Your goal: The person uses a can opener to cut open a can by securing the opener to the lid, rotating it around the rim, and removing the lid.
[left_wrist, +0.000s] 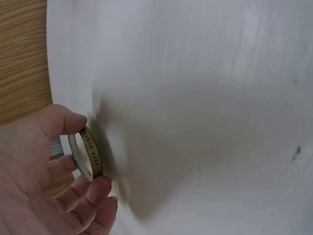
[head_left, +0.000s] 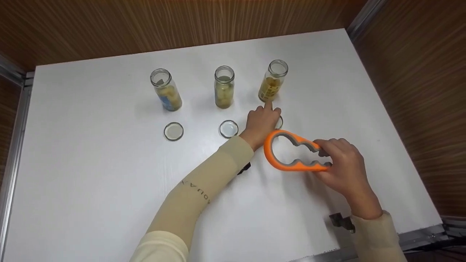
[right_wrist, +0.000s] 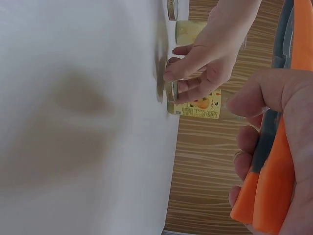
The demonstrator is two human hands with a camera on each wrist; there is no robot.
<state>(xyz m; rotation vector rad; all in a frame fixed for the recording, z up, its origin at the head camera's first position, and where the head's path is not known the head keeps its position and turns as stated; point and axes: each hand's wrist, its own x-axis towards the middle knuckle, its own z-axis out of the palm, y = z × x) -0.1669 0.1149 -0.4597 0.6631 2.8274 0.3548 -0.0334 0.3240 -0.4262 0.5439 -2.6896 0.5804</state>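
In front of the right-hand jar (head_left: pixel 271 87), my left hand (head_left: pixel 260 123) pinches a round metal jar lid (left_wrist: pixel 93 152) by its rim between thumb and fingers. The left wrist view has this lid tilted on edge, close to the tabletop. My right hand (head_left: pixel 344 163) grips the handle end of an orange jar opener (head_left: pixel 268 153) with a grey notched inner edge. Its closed loop points left, above the table. The right wrist view shows fingers curled round the orange handles. That jar stands upright and uncapped, with yellow contents and a yellow label.
Two more uncapped glass jars with pale contents, the left jar (head_left: pixel 168 94) and the middle jar (head_left: pixel 224 91), stand in the same row. Before them lie a left lid (head_left: pixel 173 131) and a middle lid (head_left: pixel 229 128). Wood-grain panels (head_left: pixel 182 25) border the white table (head_left: pixel 91 182).
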